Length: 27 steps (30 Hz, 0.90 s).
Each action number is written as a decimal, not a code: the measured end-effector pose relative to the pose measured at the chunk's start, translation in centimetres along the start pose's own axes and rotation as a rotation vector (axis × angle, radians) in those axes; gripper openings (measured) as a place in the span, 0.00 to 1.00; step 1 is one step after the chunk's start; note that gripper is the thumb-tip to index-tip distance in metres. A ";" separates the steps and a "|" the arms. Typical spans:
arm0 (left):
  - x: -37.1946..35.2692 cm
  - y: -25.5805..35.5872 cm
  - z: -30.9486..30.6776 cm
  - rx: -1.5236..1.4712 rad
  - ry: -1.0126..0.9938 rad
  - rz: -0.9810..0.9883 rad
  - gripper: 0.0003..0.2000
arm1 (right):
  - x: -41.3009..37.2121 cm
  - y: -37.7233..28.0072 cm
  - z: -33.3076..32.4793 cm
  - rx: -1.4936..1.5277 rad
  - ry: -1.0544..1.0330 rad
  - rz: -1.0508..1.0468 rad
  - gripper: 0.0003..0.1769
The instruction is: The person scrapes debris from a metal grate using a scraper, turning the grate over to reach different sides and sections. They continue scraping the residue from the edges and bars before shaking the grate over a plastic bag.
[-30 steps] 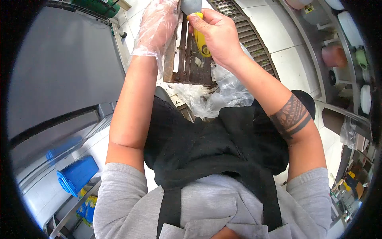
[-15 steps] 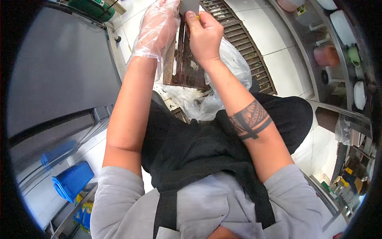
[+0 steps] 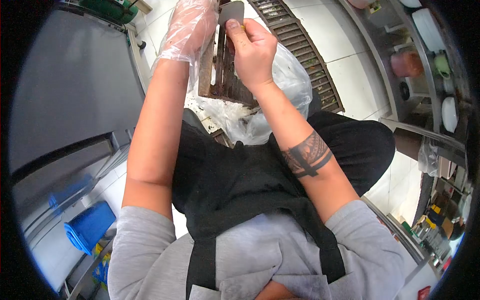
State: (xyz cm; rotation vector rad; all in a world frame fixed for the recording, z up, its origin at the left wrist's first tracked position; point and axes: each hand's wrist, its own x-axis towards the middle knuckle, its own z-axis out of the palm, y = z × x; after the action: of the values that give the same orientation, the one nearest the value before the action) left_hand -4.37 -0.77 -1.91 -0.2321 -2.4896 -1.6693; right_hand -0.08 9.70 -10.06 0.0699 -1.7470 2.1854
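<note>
My left hand point(image 3: 192, 30), in a clear plastic glove, is at the top edge beside a dirty slatted grate point(image 3: 230, 75); its fingers are cut off by the frame or hidden. Bare, my right hand point(image 3: 254, 52) is closed on a flat grey scraper blade point(image 3: 233, 13) with a bit of yellow at its grip. The blade lies over the upper part of the grate. Beneath and beside the grate is a crumpled clear plastic bag point(image 3: 292, 75).
A long slatted drain grating point(image 3: 310, 55) crosses the tiled floor point(image 3: 345, 32). A grey cabinet point(image 3: 75, 85) stands at left, with a blue bin point(image 3: 90, 227) below. Metal shelves point(image 3: 387, 60) with containers stand at right.
The loose grate and both hands have shifted slightly up and left in view. More of the scraper blade shows. My right hand still holds the scraper.
</note>
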 end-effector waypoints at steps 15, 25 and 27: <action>0.7 -1.6 -1.6 0.721 0.045 0.621 0.13 | -4.6 -0.8 -0.4 -0.028 -0.030 -0.047 0.17; 0.8 -0.2 -0.8 0.748 0.071 0.749 0.10 | -6.8 -1.1 -1.1 -0.065 -0.053 -0.095 0.21; 0.2 1.3 0.2 0.234 0.055 0.232 0.11 | -7.4 -1.4 -1.1 -0.080 -0.064 -0.096 0.21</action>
State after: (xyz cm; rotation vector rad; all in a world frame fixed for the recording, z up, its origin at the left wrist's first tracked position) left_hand -4.26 -0.06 -0.78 -0.4234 -2.4784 -1.2679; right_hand 7.44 9.27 -10.84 0.2018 -1.8241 2.0644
